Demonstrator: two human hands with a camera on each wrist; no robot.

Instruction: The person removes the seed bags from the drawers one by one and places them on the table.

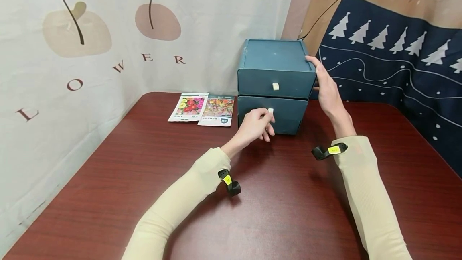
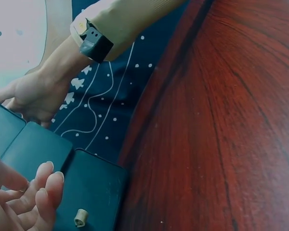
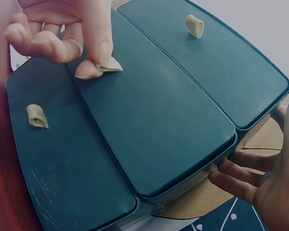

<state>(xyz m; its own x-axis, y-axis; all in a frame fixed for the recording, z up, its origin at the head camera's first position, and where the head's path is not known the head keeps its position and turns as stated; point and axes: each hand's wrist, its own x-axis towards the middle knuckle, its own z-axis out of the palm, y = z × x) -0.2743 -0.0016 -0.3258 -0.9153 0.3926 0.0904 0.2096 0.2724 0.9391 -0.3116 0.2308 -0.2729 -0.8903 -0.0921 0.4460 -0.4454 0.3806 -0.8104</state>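
A dark teal cabinet (image 1: 276, 57) with small cream pull tabs stands at the back of the table. Three stacked drawer fronts show in the right wrist view. My left hand (image 1: 255, 125) pinches the tab (image 3: 111, 65) of the middle drawer (image 3: 156, 115) between thumb and index finger, its other fingers loosely bent. That drawer's front stands slightly proud of the others in the wrist views. Against the cabinet's right side, near the top edge, my right hand (image 1: 327, 89) rests with fairly straight fingers (image 3: 241, 175) pressed along the wall.
Two flower-picture packets, one white-edged (image 1: 189, 106) and one overlapping it (image 1: 217, 110), lie left of the cabinet on the reddish-brown table (image 1: 281, 204). A pale printed curtain (image 1: 209, 23) hangs behind, and a navy tree-patterned cloth (image 1: 390, 67) hangs on the right.
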